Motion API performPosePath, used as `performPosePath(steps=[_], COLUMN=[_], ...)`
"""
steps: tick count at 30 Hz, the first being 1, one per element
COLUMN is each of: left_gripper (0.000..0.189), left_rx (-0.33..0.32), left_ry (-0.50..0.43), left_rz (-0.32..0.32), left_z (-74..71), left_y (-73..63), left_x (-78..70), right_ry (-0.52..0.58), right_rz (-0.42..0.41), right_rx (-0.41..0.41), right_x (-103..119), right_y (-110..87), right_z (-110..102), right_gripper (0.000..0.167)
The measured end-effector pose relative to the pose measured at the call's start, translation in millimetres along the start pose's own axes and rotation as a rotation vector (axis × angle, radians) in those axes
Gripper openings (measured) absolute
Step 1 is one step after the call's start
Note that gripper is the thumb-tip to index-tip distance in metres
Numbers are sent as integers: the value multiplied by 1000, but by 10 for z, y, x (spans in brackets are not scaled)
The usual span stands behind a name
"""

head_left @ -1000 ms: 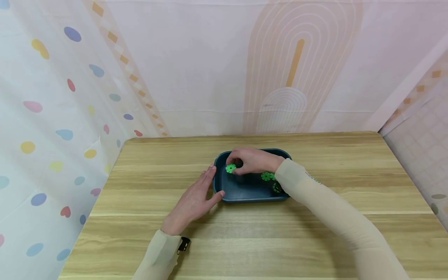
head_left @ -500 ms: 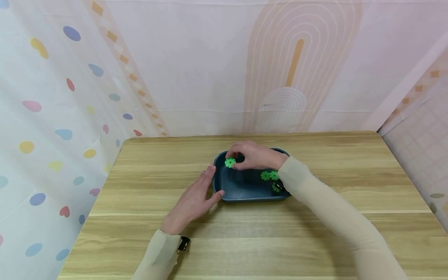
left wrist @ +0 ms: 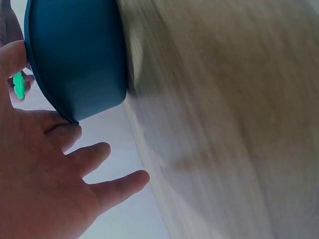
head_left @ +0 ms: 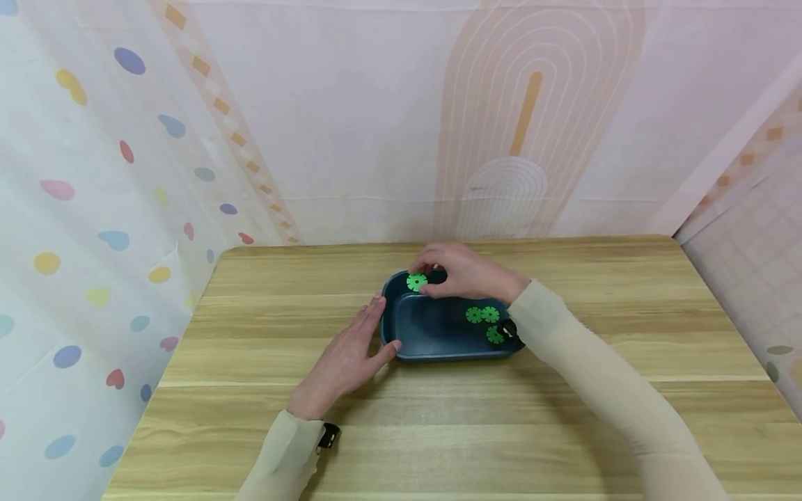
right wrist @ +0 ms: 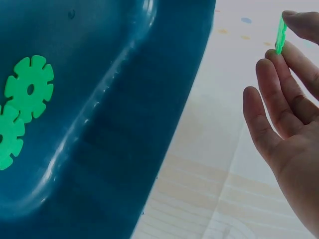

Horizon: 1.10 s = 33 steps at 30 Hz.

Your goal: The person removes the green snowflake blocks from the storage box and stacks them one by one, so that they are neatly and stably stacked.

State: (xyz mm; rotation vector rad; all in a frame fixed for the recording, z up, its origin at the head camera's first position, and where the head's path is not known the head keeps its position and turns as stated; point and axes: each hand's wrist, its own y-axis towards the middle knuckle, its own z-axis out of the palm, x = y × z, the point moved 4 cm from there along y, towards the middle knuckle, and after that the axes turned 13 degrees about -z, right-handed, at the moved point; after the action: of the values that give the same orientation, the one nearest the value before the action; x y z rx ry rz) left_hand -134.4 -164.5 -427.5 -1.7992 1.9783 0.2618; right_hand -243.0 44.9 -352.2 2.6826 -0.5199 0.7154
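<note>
Between thumb and fingertips, my right hand (head_left: 460, 271) pinches a green notched plastic building disc (head_left: 416, 282), held up over the far left part of a dark blue tray (head_left: 438, 358). Seen edge-on, the same disc (right wrist: 282, 34) shows in the right wrist view. Several more green discs (head_left: 474, 315) lie flat in the right part of the tray, and two overlap in the right wrist view. My left hand (head_left: 344, 355) rests against the tray's left end, fingers extended and spread, touching the rim (left wrist: 56, 106).
The tray stands on a wood-grain table (head_left: 301, 292). Behind it hangs a pale patterned cloth (head_left: 351, 139), with coloured dots on its left part. A dark band (head_left: 509, 328) sits at the right wrist and another (head_left: 328, 435) at the left.
My right hand has lifted the green disc away from the tray's floor, toward the far rim. More of the discs at the right have come into sight. The left hand has stayed still.
</note>
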Motion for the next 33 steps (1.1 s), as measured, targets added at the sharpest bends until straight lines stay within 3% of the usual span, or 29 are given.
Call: performPosePath(steps=[19,33], left_gripper=[86,86], left_rx=[-5,-21], left_ry=[4,11], left_rz=[-7,4], left_z=[6,8], left_y=[9,8], left_x=[-2,3], right_ry=[-17,-29], right_rz=[41,24], right_rx=[-90,-133], right_x=[8,16], right_y=[-286,-524], right_z=[-139,-187], right_gripper=[37,36])
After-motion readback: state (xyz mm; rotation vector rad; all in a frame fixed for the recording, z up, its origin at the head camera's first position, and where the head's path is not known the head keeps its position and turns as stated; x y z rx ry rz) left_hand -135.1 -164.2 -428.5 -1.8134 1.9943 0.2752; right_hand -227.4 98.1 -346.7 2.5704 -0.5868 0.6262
